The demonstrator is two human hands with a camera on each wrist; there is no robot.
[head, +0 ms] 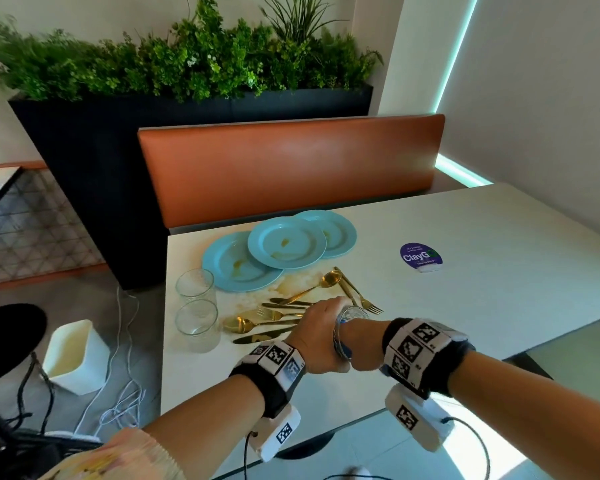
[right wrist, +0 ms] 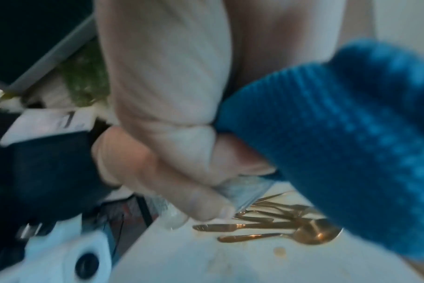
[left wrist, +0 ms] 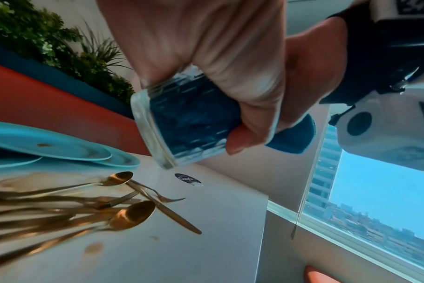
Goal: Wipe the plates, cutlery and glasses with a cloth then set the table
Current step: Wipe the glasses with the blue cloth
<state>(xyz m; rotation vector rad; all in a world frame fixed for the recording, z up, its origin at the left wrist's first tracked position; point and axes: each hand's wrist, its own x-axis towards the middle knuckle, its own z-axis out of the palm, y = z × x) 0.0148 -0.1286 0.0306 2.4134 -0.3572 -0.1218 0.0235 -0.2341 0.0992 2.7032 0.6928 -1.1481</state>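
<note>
My left hand (head: 321, 332) grips a clear glass (head: 353, 315) and holds it tilted on its side above the table (head: 482, 306). A blue cloth (left wrist: 293, 138) is stuffed inside the glass (left wrist: 182, 124), and my right hand (head: 364, 346) holds the cloth at the glass's mouth; its fingers are hidden inside. In the right wrist view the cloth (right wrist: 346, 122) fills the right side. Two more glasses (head: 194, 284) (head: 197, 325) stand at the table's left edge. Three stained blue plates (head: 286, 242) overlap behind gold cutlery (head: 284, 308), which lies in a loose pile under my hands.
A brown spill stains the table around the cutlery (left wrist: 124, 214). A purple sticker (head: 420, 256) lies to the right. An orange bench (head: 291, 168) and a dark planter (head: 84, 161) stand behind the table. A white bin (head: 77, 355) and cables sit on the floor at the left.
</note>
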